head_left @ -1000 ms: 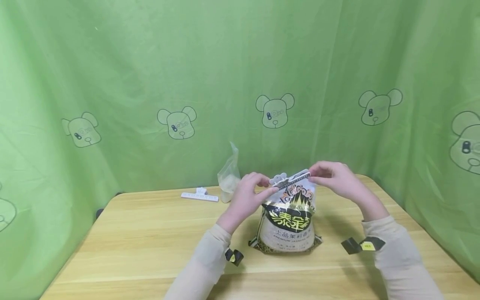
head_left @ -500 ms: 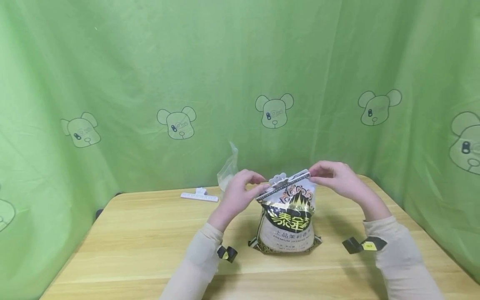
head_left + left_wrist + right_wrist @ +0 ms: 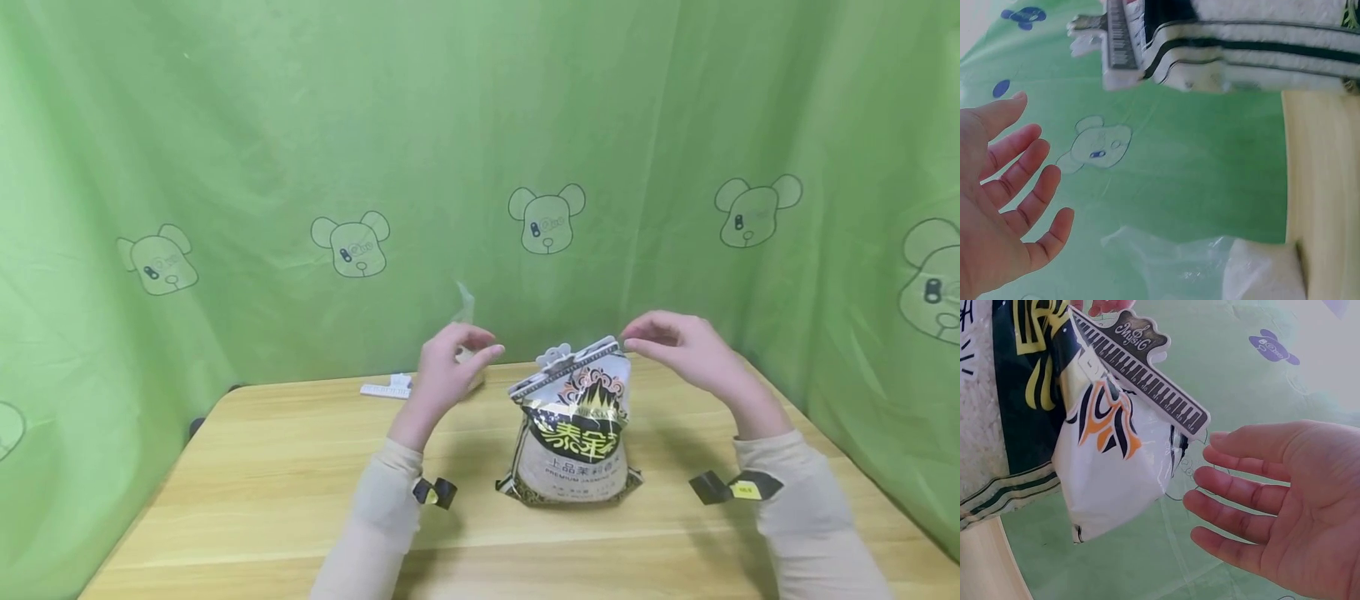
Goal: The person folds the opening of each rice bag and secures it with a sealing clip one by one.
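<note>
A bag of jasmine rice stands upright on the table, its top pressed flat by a bag clip with a piano-key pattern. The clip slants, higher at its right end; the right wrist view shows "Music" on the handle of the clip. My left hand is in the air left of the bag, apart from it, fingers loosely bent and holding nothing, as the left wrist view of the hand confirms. Just off the clip's right end is my right hand, its fingers relaxed around nothing.
Behind my left hand stands a clear plastic bag with pale contents, mostly hidden in the head view. A second white clip lies at the back left of the wooden table. Green cloth hangs around the back and sides.
My left hand has let go of the clip's left end and moved left, in front of the plastic bag. My right hand has come slightly away from the clip. The rice bag stays in place.
</note>
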The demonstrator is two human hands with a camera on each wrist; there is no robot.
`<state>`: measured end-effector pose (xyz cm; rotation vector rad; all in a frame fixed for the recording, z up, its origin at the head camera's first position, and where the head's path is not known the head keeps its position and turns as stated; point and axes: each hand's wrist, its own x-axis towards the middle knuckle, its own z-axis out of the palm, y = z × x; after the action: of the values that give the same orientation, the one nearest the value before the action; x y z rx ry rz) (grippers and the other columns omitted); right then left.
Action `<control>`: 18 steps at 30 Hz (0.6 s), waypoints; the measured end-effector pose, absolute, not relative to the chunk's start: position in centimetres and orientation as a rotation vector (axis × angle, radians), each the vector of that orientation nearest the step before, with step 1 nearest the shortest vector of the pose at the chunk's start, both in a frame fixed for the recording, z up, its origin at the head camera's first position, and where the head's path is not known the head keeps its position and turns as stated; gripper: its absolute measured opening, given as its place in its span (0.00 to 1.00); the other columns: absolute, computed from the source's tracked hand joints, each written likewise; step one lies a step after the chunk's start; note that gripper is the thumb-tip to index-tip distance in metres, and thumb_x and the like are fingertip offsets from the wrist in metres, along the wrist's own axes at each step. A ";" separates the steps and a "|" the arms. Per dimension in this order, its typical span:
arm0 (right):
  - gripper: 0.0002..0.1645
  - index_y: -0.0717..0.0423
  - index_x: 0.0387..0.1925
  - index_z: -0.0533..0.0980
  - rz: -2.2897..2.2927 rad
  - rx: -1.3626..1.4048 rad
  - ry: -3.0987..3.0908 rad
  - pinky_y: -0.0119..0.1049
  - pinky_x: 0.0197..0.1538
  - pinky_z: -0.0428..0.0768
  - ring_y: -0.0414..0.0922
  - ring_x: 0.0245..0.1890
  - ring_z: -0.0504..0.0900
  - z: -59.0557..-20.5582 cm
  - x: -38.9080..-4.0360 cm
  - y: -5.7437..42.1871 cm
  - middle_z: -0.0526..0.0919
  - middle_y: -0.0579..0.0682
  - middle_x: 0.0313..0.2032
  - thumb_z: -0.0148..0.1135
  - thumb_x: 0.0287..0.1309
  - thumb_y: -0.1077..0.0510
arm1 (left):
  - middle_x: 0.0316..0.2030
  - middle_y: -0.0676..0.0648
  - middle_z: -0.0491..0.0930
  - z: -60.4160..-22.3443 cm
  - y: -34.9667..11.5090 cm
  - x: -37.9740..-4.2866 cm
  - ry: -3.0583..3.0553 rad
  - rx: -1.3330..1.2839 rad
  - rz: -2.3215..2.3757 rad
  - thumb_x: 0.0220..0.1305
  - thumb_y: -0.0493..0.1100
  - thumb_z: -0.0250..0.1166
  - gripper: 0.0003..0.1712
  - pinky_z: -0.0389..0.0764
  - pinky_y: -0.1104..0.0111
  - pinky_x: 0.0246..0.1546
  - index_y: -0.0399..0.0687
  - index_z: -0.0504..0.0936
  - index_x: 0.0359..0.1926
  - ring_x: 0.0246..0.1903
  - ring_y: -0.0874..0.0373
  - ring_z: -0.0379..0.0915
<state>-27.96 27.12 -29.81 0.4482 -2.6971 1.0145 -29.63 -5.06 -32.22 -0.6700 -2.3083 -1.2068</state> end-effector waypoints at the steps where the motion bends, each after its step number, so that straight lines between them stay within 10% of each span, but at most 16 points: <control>1: 0.16 0.46 0.42 0.76 1.012 0.442 -2.692 0.41 0.49 0.76 0.30 0.38 0.77 -29.7 -27.9 27.1 0.82 0.45 0.41 0.57 0.54 0.44 | 0.34 0.54 0.79 -32.1 -5.3 -29.7 -2.300 -0.661 -1.207 0.53 0.55 0.63 0.15 0.77 0.61 0.41 0.53 0.80 0.38 0.36 0.64 0.73; 18: 0.12 0.46 0.42 0.77 0.942 0.592 -2.299 0.12 0.47 0.68 0.22 0.44 0.71 -28.4 -25.0 23.8 0.80 0.42 0.42 0.61 0.53 0.57 | 0.36 0.55 0.80 -31.3 -10.4 -30.8 -2.243 -0.456 -1.323 0.51 0.62 0.61 0.19 0.75 0.65 0.42 0.56 0.79 0.38 0.37 0.64 0.73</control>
<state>-24.98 23.81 -28.37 0.5925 -2.2991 0.9420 -30.82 -10.36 -31.33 -0.4562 -2.2428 -1.3231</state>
